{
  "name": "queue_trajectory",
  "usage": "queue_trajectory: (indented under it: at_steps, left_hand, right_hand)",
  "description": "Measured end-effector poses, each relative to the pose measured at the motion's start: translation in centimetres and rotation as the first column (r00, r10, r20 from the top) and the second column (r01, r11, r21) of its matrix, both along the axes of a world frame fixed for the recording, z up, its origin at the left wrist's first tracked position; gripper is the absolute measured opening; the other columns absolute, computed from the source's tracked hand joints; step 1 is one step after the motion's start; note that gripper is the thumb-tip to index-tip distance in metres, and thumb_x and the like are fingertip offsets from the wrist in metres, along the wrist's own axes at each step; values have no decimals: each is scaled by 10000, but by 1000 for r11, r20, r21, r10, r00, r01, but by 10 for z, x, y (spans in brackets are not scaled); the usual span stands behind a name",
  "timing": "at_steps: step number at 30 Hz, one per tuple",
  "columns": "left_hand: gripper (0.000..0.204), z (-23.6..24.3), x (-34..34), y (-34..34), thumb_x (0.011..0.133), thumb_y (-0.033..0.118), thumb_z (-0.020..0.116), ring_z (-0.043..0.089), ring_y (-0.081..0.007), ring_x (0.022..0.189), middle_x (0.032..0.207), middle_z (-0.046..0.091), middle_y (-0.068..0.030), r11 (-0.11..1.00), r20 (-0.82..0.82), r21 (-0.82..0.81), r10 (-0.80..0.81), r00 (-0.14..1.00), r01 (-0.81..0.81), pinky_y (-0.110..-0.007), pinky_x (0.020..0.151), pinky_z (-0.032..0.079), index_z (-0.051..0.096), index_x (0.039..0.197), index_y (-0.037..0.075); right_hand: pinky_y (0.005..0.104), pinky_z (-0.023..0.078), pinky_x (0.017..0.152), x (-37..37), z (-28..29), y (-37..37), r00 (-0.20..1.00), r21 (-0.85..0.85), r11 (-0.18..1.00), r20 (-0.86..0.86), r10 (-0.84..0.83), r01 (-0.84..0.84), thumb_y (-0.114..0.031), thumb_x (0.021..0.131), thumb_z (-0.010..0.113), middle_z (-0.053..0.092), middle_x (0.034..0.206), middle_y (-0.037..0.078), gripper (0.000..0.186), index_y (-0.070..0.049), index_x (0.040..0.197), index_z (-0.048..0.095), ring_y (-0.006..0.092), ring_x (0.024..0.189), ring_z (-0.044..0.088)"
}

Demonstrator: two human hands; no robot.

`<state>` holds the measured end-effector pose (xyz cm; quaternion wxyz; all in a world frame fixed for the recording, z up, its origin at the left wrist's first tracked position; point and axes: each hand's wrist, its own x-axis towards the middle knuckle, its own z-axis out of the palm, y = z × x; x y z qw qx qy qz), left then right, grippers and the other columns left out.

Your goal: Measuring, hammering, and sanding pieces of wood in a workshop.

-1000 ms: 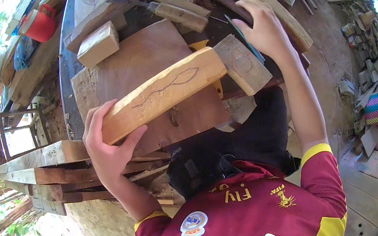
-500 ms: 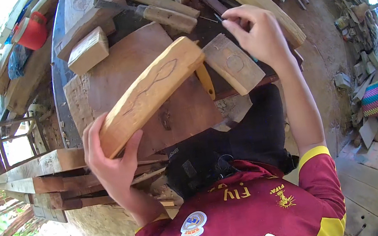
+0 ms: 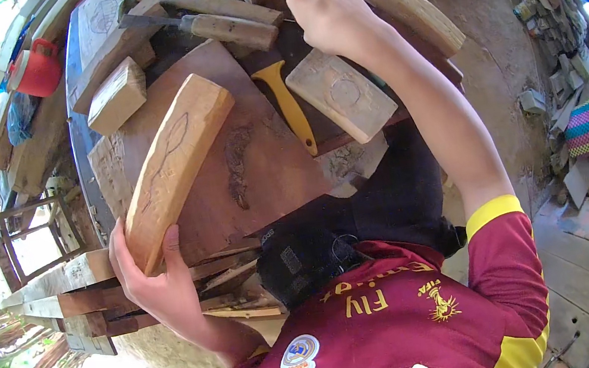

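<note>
In my left hand [image 3: 156,271] is a light yellowish wooden block [image 3: 177,155] with a drawn leaf-like outline, held by its lower end and angled up over a flat brown board [image 3: 267,203]. My right hand [image 3: 331,17] is closed at the back of the workbench, near a dark rod and a long pale timber [image 3: 413,9]; what its fingers hold is hidden. Below that hand lie a greyish block [image 3: 341,94] with a drawn circle and a yellow-handled tool [image 3: 292,115]. A wooden-handled blade [image 3: 228,30] lies among wood pieces at the back, beside a short square block [image 3: 115,96].
A red jug [image 3: 36,73] and blue plastic bag [image 3: 21,117] sit at upper left, above a frame [image 3: 38,261]. Stacked planks [image 3: 82,304] jut out at lower left. Wood scraps [image 3: 566,55] and a striped woven bag [image 3: 584,128] are along the right side.
My left hand has moved down-left, turning the block steeper and uncovering the yellow-handled tool. My right hand has moved up-left toward the back of the bench, its fingers curling.
</note>
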<state>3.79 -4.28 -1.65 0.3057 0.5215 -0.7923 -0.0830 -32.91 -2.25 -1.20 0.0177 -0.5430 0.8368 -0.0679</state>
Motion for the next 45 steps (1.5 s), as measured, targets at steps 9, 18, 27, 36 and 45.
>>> queue_trajectory:
  at_steps: [9,18,27,36,45]
  left_hand:
    - [621,-11,-10,1,798,275,884,586,-390,1288,1386,623,-193,984,-17,-149,94,995,-95,-481,1081,466,640,1307,16]
    - [460,7,-62,15,860,128,805,569,-352,1322,1422,593,-200,883,57,-413,-219,974,223,-445,1103,454,662,1287,34]
    - [745,34,-174,-12,752,61,808,463,-378,1422,1509,515,-199,462,221,199,-880,420,864,-508,1186,363,534,1445,40]
    - [688,33,-198,-14,681,119,869,550,-377,1315,1333,619,-201,416,210,106,-897,389,903,-489,1130,416,605,1309,20]
    - [658,12,-89,11,646,202,949,671,-344,1056,1140,681,-155,763,-126,-66,-646,753,643,-423,922,548,667,1212,20]
  right_hand:
    - [329,537,757,19,28,90,900,-433,880,436,17,193,-6,935,622,687,992,133,113,32,1039,644,223,813,674]
    - [254,528,730,70,-33,181,615,-651,582,730,300,488,3,939,690,681,1009,83,177,14,1112,725,121,890,650]
    - [274,534,652,89,-58,218,838,-715,635,511,192,291,11,863,770,704,903,116,228,-40,1085,780,198,724,675]
    - [306,573,729,94,-63,245,861,-735,554,505,60,392,4,867,769,747,956,151,108,16,973,755,230,804,724]
    - [225,490,525,96,-47,210,832,-774,523,517,199,356,-9,966,677,770,950,131,110,41,1040,740,114,685,675]
